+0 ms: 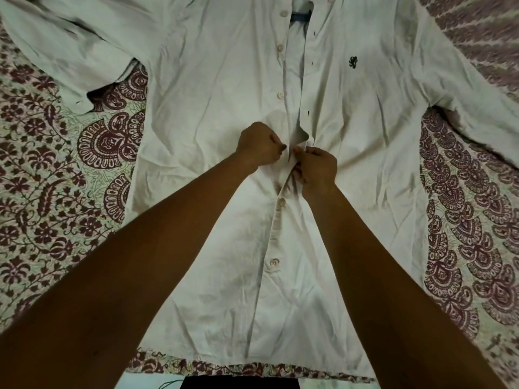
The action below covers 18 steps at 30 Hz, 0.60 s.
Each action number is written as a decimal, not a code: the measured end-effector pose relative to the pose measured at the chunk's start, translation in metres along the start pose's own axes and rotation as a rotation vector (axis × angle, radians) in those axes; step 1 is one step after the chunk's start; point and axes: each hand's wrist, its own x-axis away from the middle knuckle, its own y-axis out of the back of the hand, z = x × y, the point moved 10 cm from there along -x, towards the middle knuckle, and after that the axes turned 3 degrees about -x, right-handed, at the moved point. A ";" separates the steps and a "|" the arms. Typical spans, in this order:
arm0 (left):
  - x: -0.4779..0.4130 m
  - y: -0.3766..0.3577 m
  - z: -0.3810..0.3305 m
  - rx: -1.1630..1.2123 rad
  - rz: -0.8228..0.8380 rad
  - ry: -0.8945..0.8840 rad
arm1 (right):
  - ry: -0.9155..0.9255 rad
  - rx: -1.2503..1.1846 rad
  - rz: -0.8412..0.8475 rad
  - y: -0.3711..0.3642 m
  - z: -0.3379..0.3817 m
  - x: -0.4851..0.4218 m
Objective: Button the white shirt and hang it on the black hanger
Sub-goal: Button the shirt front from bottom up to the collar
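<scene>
The white shirt (213, 113) lies front-up and spread flat on a patterned cloth (56, 178), its hem toward the person. At the middle of the shirt's front opening, the left hand (259, 146) and right hand (317, 167) meet. Both hands' fingers (304, 153) are curled and pinched tight on the two edges of the shirt, drawing them together. Toward the shirt's hem from the pinch, two buttons (280, 202) sit fastened. Toward its collar the front gapes, with loose buttons (279, 95) on one edge.
</scene>
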 end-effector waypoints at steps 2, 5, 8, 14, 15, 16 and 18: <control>0.000 -0.005 0.000 0.188 0.077 0.069 | -0.118 -0.208 0.062 -0.003 -0.009 0.002; 0.006 -0.008 -0.003 0.295 0.153 0.082 | -0.222 -0.337 0.142 -0.005 -0.012 0.005; 0.007 -0.007 -0.002 0.277 0.161 0.047 | -0.160 -0.258 0.120 -0.007 -0.010 0.002; 0.002 -0.004 -0.006 0.024 0.081 -0.049 | 0.460 0.543 -0.148 -0.015 0.037 0.019; 0.002 -0.004 -0.006 0.021 0.068 -0.051 | 0.475 0.584 -0.168 -0.015 0.038 0.020; 0.002 -0.003 -0.007 0.020 0.057 -0.056 | 0.467 0.614 -0.183 -0.015 0.038 0.019; 0.002 -0.003 -0.008 0.012 0.038 -0.068 | 0.450 0.616 -0.199 -0.014 0.038 0.017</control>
